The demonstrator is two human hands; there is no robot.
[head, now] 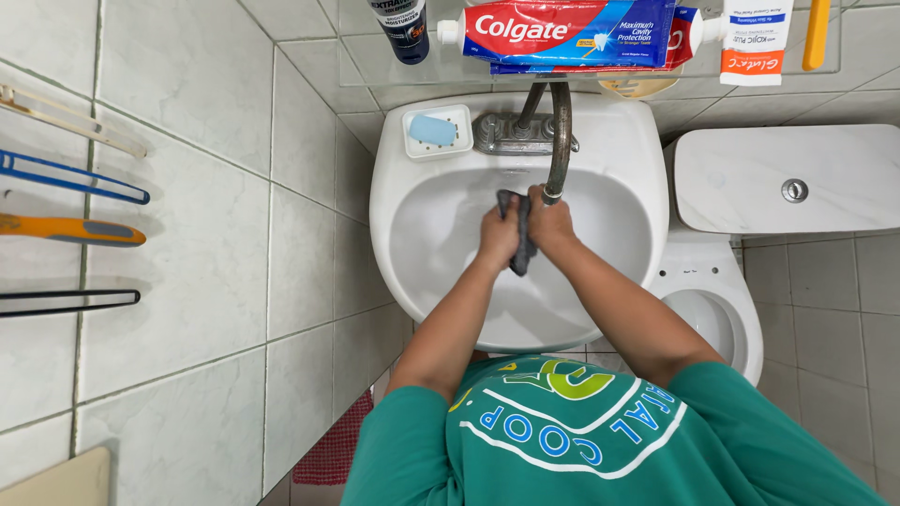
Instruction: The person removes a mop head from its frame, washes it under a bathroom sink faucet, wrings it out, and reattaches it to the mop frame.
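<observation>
Both the left hand (499,234) and the right hand (549,221) are closed around a dark grey cloth (518,245), wringing or rinsing it (seemingly) over the white sink (403,225) beneath the curved faucet (560,141), which calls for opposed twisting.

Sink (412,253): white, wall-mounted, directly beneath and around the grip. Tap (560,131): curved metal spout, ending just above the grip. Soap dish (436,131): white, with a blue bar, on the sink rim up and left of the grip. Shelf (375,52): clear glass, beyond the tap, carrying tubes and a dark bottle. Wall (187,187): pale grey tiles, well left of the grip, with blue, orange and black hangers (75,178) against it. Toilet (825,178): white tank and open bowl, right of the grip. Floor (825,309): pale grey tiles, far right. Mat (333,450): red, below and left. Light: even, soft shadows.
</observation>
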